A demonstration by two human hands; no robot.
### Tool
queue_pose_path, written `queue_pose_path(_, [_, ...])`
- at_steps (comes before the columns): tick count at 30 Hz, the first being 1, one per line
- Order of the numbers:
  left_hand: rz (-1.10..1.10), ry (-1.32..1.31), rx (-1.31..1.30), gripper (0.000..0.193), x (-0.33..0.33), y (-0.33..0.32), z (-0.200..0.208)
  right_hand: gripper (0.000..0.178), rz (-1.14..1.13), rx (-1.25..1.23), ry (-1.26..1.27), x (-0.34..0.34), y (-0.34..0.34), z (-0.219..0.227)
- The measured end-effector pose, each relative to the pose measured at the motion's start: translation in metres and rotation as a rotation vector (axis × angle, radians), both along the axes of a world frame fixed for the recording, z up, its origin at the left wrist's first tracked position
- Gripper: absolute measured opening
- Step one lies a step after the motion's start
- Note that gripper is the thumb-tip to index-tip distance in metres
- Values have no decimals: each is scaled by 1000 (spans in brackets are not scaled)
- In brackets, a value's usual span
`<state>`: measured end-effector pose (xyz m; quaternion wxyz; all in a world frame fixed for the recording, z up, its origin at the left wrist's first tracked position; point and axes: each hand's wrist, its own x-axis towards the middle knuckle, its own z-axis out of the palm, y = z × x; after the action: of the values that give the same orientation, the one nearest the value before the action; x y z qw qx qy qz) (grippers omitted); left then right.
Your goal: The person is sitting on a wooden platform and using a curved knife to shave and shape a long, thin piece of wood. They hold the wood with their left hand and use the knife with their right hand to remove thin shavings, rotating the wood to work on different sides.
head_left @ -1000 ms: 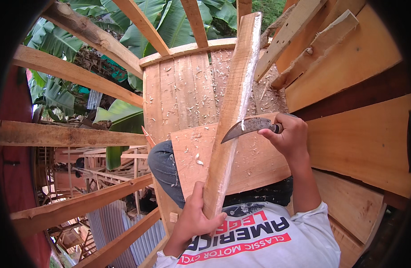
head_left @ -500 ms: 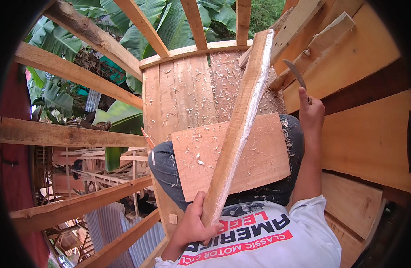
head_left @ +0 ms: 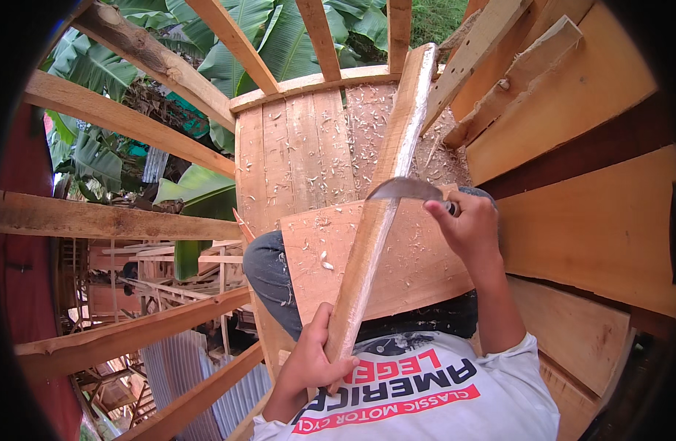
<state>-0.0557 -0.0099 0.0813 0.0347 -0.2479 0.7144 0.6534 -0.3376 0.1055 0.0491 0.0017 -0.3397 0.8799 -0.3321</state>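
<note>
My left hand (head_left: 313, 360) grips the near end of a long wooden strip (head_left: 374, 246), which slants away from my body with its far end resting toward the railing. One long edge of the strip is pale and freshly shaved. In my right hand (head_left: 471, 228) is the dark handle of a curved knife (head_left: 404, 189); its blade lies across the strip about midway along. Under the strip, a flat wooden board (head_left: 419, 257) rests on my lap, with a few shavings on it.
Light shavings are strewn over the plank floor (head_left: 297, 158) ahead. Wooden rails (head_left: 117, 217) stand along the left and far sides, with banana leaves (head_left: 235, 51) beyond. At the right lean wide boards (head_left: 595, 228) and a rough-edged wood piece (head_left: 514, 81).
My right hand has brought the knife inward from the upper right, down and left onto the strip. The strip's far end has shifted slightly left.
</note>
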Motion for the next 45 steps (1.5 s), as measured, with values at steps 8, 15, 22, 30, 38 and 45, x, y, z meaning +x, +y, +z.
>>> queue_pose_path(8, [53,6,117,69,4,8,-1,64,218,-2,-75,28,13,1])
queue_pose_path(15, [93,-64,264,71,6,8,0,68,-63,31,-86,-14,1,-15])
queue_pose_path(22, [161,-30,456,66,16,17,-12,67,-64,38,-238,-12,38,2])
queue_pose_path(30, [110,-25,305,65,5,13,-5,68,208,90,-1,26,16,-5])
queue_pose_path(38, [51,-100,190,74,7,13,-4,69,136,52,92,5,9,-25])
queue_pose_path(45, [140,4,264,64,10,16,-11,70,168,52,147,2,-3,-24])
